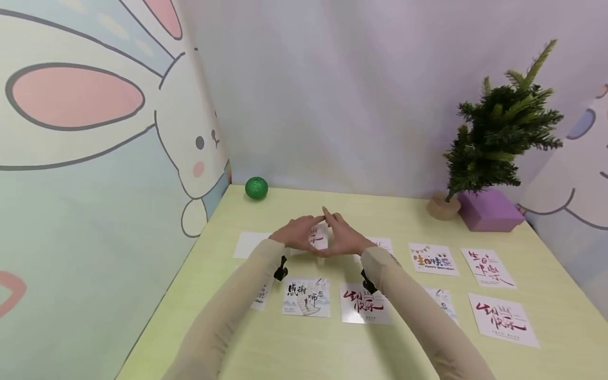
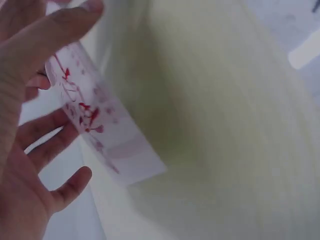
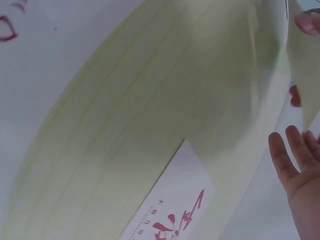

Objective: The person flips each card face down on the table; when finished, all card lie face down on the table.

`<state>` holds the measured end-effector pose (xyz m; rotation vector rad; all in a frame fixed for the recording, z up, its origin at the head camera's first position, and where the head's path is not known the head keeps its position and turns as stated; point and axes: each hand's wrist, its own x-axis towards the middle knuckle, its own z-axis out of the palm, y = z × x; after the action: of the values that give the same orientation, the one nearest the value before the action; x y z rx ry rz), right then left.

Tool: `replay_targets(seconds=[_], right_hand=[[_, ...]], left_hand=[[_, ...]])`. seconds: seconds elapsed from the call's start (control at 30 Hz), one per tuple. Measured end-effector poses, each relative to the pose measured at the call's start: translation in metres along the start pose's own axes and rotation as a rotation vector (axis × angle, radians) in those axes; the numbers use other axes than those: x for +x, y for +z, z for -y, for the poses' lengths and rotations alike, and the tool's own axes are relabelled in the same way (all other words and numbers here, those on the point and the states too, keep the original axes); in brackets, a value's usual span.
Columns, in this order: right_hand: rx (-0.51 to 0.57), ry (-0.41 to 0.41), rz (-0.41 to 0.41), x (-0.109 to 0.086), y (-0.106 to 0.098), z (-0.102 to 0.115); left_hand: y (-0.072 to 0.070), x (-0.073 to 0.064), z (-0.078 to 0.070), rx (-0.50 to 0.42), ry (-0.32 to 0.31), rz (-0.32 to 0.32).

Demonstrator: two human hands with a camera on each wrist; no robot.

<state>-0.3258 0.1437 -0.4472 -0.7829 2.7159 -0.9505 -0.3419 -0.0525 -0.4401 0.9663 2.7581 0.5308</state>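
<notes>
A white rectangular card of glossy paper with red brush lettering (image 1: 318, 237) is raised and tilted above the table, between the two hands; in the left wrist view a soft shadow lies on the surface beside it. The left hand (image 1: 300, 233) pinches the card, its other fingers spread apart. The right hand (image 1: 345, 237) curves in from the other side with thumb and forefinger wide; whether it also grips the card, I cannot tell. Loose beige fabric sleeves (image 1: 247, 290) cover both forearms, and small black devices (image 1: 281, 269) sit at the wrists.

Flat on the tabletop around them lie more thin, straight-edged cards: a blank white card (image 1: 248, 244) to the left, a card with black brush script and grey ink drawing (image 1: 306, 297) in front, and a multicoloured birthday card (image 1: 433, 259) to the right, among others in red lettering.

The pale yellow table (image 1: 323, 353) is smooth, with faint grain-like streaks. At its far left corner rests a round green glittery ball (image 1: 256, 188); at the far right, a bristly green artificial fir tree (image 1: 503, 132) leans from a round wooden base (image 1: 443, 209) beside a matt purple block-shaped box (image 1: 494, 211). A pale lilac-white backdrop (image 1: 332, 105) rises behind, and a pastel panel printed with a white rabbit (image 1: 119, 237) stands left.
</notes>
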Motion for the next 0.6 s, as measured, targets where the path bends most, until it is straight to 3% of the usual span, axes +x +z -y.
replay_targets(seconds=[0.17, 0.27, 0.37, 0.47, 0.6], right_hand=[[0.370, 0.008, -0.040, 0.001, 0.004, -0.004], [0.438, 0.007, 0.011, 0.003, 0.009, -0.003], [0.420, -0.013, 0.048, 0.004, 0.013, -0.001], [0.294, -0.034, 0.044, 0.004, 0.013, -0.001], [-0.038, -0.087, 0.066, 0.003, 0.018, -0.008]], left_hand=[[-0.014, -0.007, 0.007, -0.291, 0.009, -0.173], [-0.016, -0.009, 0.008, -0.446, 0.024, -0.219], [-0.014, -0.014, 0.010, -0.523, 0.009, -0.226], [-0.011, -0.021, 0.016, -0.448, -0.024, -0.218], [-0.004, -0.031, 0.026, -0.142, -0.078, -0.123]])
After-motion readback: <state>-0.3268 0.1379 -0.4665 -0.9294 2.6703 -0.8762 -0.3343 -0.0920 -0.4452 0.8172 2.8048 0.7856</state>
